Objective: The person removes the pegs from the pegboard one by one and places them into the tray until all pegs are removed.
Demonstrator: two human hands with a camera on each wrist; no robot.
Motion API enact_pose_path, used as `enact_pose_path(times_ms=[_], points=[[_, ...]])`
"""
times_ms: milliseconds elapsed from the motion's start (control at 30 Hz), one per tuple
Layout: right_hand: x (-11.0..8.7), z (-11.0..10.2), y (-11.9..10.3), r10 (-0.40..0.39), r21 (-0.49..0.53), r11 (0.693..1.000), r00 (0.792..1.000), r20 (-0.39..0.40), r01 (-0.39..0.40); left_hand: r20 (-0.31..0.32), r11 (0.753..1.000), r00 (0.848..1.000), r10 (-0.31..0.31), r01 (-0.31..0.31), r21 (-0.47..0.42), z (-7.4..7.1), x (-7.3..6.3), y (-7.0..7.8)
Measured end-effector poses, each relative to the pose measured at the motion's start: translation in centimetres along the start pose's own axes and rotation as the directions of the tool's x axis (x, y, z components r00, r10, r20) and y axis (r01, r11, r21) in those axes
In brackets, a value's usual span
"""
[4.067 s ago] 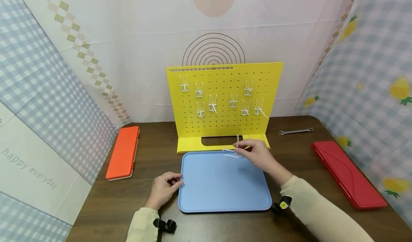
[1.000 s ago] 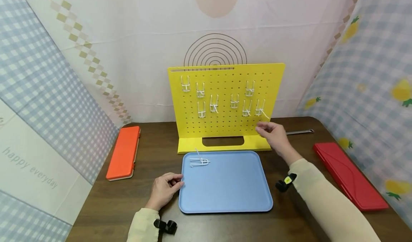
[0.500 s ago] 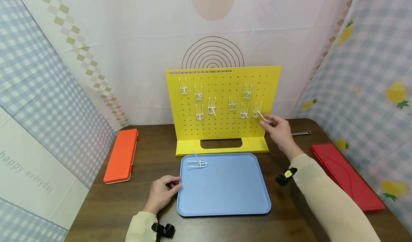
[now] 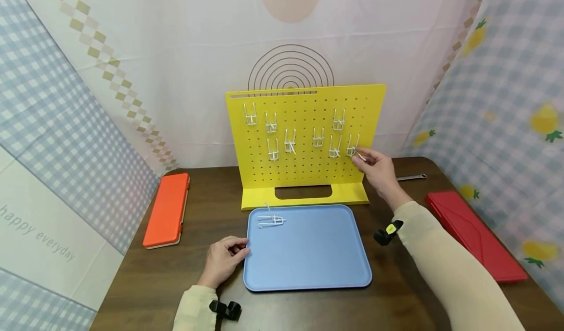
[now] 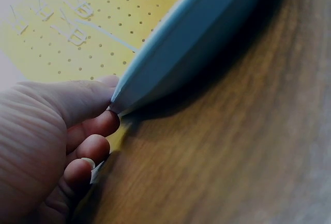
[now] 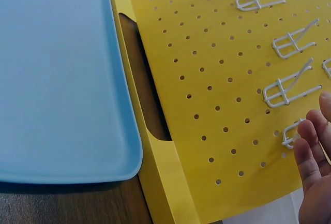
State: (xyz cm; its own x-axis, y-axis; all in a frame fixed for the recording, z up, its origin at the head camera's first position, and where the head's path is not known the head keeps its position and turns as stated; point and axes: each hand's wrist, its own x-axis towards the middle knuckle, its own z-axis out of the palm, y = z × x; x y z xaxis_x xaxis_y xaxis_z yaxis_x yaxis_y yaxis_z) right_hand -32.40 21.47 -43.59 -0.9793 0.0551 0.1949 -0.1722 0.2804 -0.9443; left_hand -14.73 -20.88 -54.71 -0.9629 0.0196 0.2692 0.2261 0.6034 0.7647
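Observation:
A yellow pegboard [image 4: 304,172] stands upright behind a light blue tray [image 4: 308,252], with several white wire hooks on its face. My right hand [image 4: 376,169] is at the board's right side, thumb and fingers pinching the prong of the lowest right hook [image 4: 351,151]. In the right wrist view, fingers partly cover that hook [image 6: 290,137]. One loose white hook [image 4: 277,220] lies in the tray's far left corner. At the tray's left edge, my left hand [image 4: 222,260] pinches the rim between thumb [image 5: 85,100] and curled forefinger.
An orange case [image 4: 166,211] lies at the table's left. To the right are a red case [image 4: 476,238] and a wrench [image 4: 411,177], partly hidden behind my right hand. The pegboard's foot [image 4: 260,199] sits close against the tray's far edge.
The white hook my right hand held over the tray now lies in its far left corner. That hand has moved right and up to the rightmost hook. My left hand stays put.

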Motion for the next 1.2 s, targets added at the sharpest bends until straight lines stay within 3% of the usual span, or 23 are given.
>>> enact_pose_path(times_ms=[333, 700, 1200], points=[[0.26, -0.19, 0.06, 0.033, 0.027, 0.999, 0.999, -0.009, -0.033, 0.001, 1.000, 1.000, 0.006, -0.006, -0.002, 0.04, 0.33, 0.04], [-0.57, 0.11, -0.04, 0.014, 0.049, 0.999, 1.000, -0.023, -0.013, 0.005, 1.000, 1.000, -0.019, 0.019, 0.010, 0.08, -0.26, -0.16], [-0.14, 0.34, -0.15, -0.023, 0.124, 0.992, 0.997, -0.072, 0.032, 0.006, 1.000, 1.000, -0.022, 0.022, -0.007, 0.03, 0.03, 0.20]])
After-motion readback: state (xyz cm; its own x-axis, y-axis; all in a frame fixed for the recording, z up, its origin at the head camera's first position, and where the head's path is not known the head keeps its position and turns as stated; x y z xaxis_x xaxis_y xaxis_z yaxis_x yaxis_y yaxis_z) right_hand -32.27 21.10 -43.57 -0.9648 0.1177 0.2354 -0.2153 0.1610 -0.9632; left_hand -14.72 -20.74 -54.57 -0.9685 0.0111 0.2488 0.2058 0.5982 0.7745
